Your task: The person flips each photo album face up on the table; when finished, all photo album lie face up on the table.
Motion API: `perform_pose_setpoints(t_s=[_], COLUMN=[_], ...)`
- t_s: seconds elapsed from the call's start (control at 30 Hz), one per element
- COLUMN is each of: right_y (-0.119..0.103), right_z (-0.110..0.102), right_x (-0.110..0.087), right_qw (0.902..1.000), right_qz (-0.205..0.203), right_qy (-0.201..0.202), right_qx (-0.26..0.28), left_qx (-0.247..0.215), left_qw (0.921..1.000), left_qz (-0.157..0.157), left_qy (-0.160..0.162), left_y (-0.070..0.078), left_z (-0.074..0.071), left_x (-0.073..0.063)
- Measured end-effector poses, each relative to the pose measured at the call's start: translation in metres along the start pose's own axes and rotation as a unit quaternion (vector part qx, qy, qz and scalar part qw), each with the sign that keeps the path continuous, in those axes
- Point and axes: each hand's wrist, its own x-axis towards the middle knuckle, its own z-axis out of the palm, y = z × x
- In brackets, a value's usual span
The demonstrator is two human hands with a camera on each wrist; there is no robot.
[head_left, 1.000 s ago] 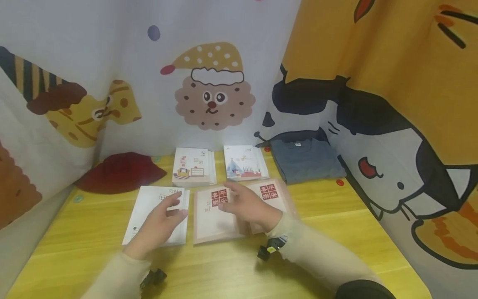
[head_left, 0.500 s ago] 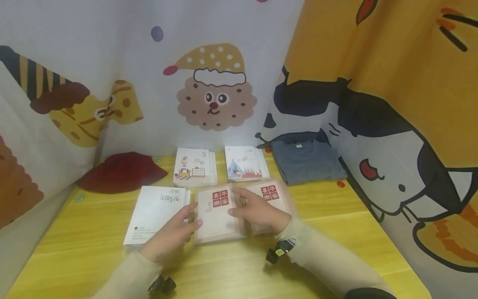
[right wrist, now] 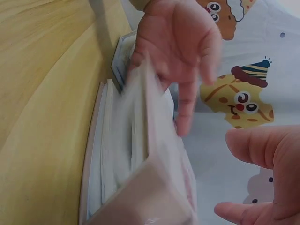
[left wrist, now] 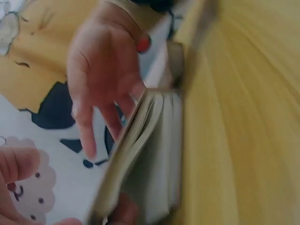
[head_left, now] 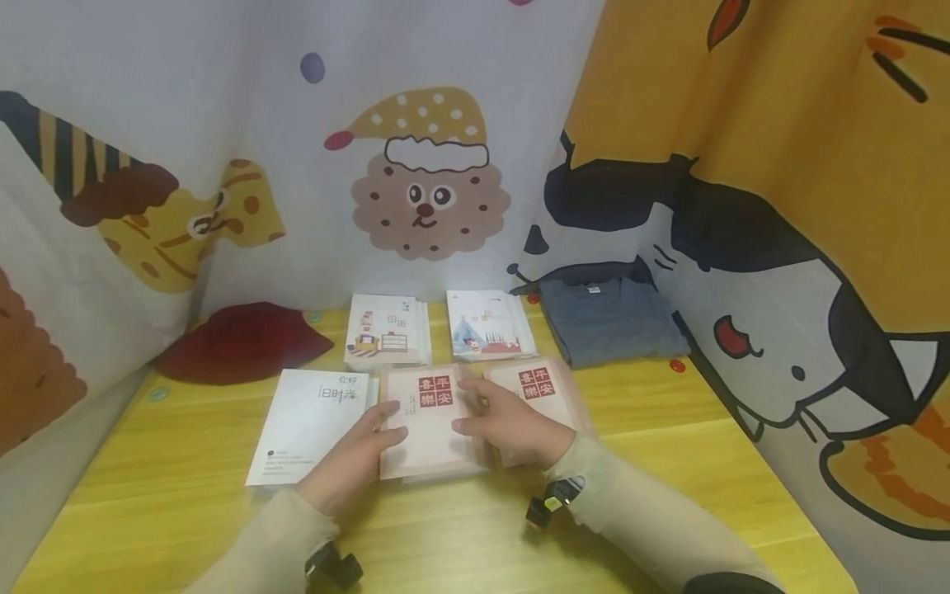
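A pale notebook [head_left: 426, 441] with red square characters and a pinkish cover lies at the middle of the table. At its left edge my left hand [head_left: 355, 454] pinches the cover and raises it; loose pages fan beneath in the left wrist view. My right hand [head_left: 519, 421] hovers at the notebook's right side, thumb and fingers spread; its open palm shows in the left wrist view. A matching notebook [head_left: 545, 388] lies to the right, partly behind that hand. Left of the middle notebook is a white book [head_left: 297, 421] with dark lettering, its lower right covered by my left hand.
Two stacks of illustrated books, a left stack [head_left: 386, 330] and a right stack [head_left: 486, 326], stand at the back. A dark red cloth item [head_left: 241, 342] lies back left, a folded grey shirt [head_left: 612, 322] back right. Printed curtains [head_left: 245, 49] border the yellow wooden table [head_left: 668, 462].
My left hand has moved right from over the white book to the middle notebook's left edge and raised its cover, which shifts slightly. My right hand has moved slightly right and stays over its right side.
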Motion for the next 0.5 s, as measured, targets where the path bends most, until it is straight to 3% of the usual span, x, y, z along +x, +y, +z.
perform_pose_setpoints(t_s=[0.17,0.5], right_y=[0.0008,0.0021], right_z=[0.0023,0.0025], right_x=[0.0014,0.0026], right_qw=[0.9996,0.9991], right_qz=[-0.009,-0.003], right_qy=[0.002,-0.005], right_qx=[-0.026,-0.042], left_qx=[-0.017,-0.061], left_qw=[0.9998,0.9981], left_qz=[0.004,-0.007], left_qy=[-0.006,0.011], left_y=[0.0037,0.0037], left_z=[0.004,0.0065], left_x=[0.0025,0.0043])
